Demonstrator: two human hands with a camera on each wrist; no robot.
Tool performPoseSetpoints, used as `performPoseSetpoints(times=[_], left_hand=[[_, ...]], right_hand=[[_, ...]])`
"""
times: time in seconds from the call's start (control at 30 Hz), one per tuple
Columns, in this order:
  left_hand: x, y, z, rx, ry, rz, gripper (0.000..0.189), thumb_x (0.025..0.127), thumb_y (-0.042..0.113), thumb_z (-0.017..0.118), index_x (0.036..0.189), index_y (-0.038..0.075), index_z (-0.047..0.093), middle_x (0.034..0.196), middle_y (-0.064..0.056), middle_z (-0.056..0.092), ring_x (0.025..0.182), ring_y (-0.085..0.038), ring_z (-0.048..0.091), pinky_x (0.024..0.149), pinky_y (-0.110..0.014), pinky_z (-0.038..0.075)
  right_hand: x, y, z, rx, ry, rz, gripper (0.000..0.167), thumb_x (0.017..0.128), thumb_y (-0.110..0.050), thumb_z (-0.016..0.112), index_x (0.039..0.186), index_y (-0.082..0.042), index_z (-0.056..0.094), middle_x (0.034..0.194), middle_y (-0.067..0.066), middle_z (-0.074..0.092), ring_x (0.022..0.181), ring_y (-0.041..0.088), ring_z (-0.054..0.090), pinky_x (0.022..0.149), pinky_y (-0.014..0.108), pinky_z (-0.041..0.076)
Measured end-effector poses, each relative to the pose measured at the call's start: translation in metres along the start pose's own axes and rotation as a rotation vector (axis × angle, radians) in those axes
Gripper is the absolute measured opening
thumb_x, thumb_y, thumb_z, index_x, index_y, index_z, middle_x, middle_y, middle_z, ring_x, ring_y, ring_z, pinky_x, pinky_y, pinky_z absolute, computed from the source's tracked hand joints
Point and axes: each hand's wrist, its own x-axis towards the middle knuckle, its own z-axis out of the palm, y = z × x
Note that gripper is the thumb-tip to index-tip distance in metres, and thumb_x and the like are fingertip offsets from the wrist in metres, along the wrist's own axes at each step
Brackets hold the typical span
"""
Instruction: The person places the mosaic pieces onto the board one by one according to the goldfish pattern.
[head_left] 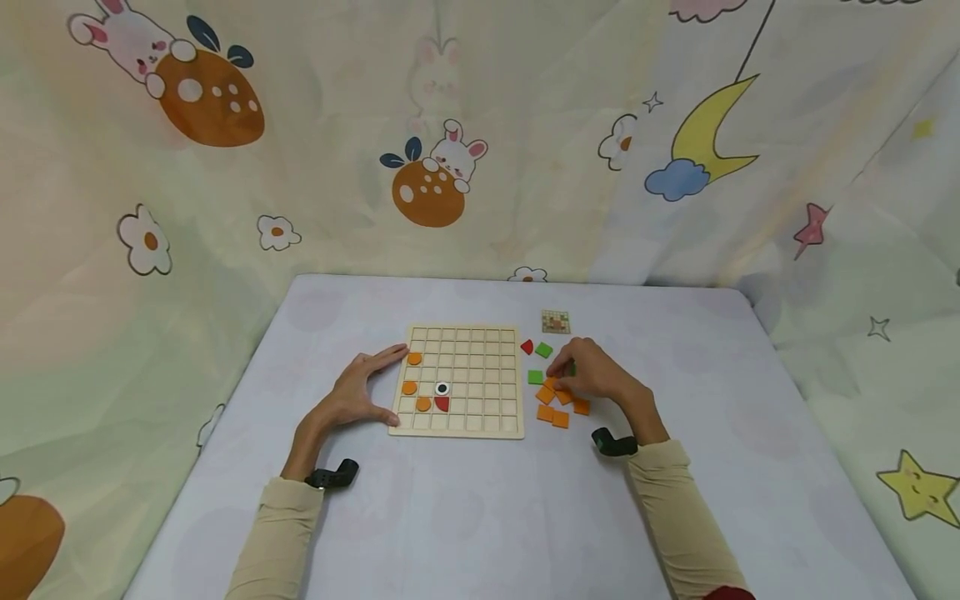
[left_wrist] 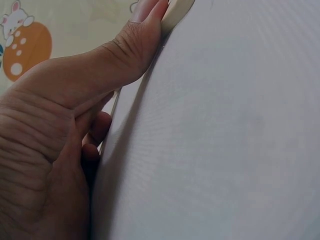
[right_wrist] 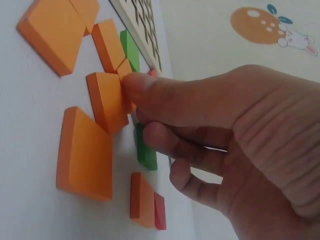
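Observation:
My left hand (head_left: 352,393) is spread along the left side of a pale wooden grid board (head_left: 480,423). Its thumb touches the board's near left corner and its fingers touch the edge farther up. On the board lie three orange discs (head_left: 423,404), a red quarter-round piece (head_left: 442,404) and a white disc with a black dot (head_left: 442,388). To the board's right, my right hand (head_left: 592,371) reaches down over a group of orange square tiles (head_left: 545,412). Its thumb and forefinger pinch an orange square tile (right_wrist: 128,100), mostly hidden by the thumb in the right wrist view.
Green squares (head_left: 535,377) and a red piece (head_left: 527,347) lie between the board and my right hand. A small patterned card (head_left: 556,322) is farther back. Several orange tiles lie close together under the right hand. Behind the white table (head_left: 480,517) hangs a printed cloth (head_left: 322,167).

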Motion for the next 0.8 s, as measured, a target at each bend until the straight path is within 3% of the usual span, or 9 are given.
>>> performPoseSetpoints(times=[0.3,0.47,0.63,0.8], left_hand=[[0.0,0.003,-0.001,-0.017,0.002,-0.007,0.131,0.055,0.045,0.11,0.168,0.021,0.047,0.178,-0.004,0.041,0.122,-0.025,0.048,0.104,-0.049,0.041],[-0.001,0.001,0.002,-0.003,0.002,-0.009,0.131,0.055,0.047,0.109,0.168,0.021,0.046,0.178,-0.003,0.04,0.119,-0.023,0.048,0.102,-0.047,0.041],[-0.002,0.002,0.002,-0.016,0.012,-0.007,0.131,0.055,0.048,0.109,0.167,0.021,0.047,0.177,-0.004,0.042,0.115,-0.022,0.047,0.099,-0.045,0.041],[0.0,0.003,0.0,-0.017,0.002,-0.012,0.131,0.055,0.047,0.109,0.167,0.022,0.047,0.177,-0.003,0.041,0.118,-0.023,0.048,0.101,-0.046,0.041]], right_hand=[[0.007,-0.001,0.004,-0.009,0.064,0.016,0.016,0.093,0.002,0.082,0.109,0.0,0.085,0.102,0.009,0.084,0.089,0.019,0.072,0.085,0.04,0.061],[0.008,-0.003,0.009,-0.028,0.113,0.041,0.02,0.096,-0.011,0.085,0.113,-0.001,0.083,0.105,0.008,0.082,0.096,0.022,0.073,0.093,0.047,0.061],[0.005,-0.007,0.011,-0.074,0.124,0.107,0.027,0.09,-0.021,0.092,0.108,-0.003,0.084,0.104,0.008,0.08,0.096,0.024,0.071,0.092,0.048,0.06],[0.005,-0.008,0.01,-0.107,0.109,0.123,0.024,0.091,-0.019,0.089,0.107,-0.002,0.084,0.104,0.008,0.08,0.095,0.024,0.072,0.091,0.047,0.061]])
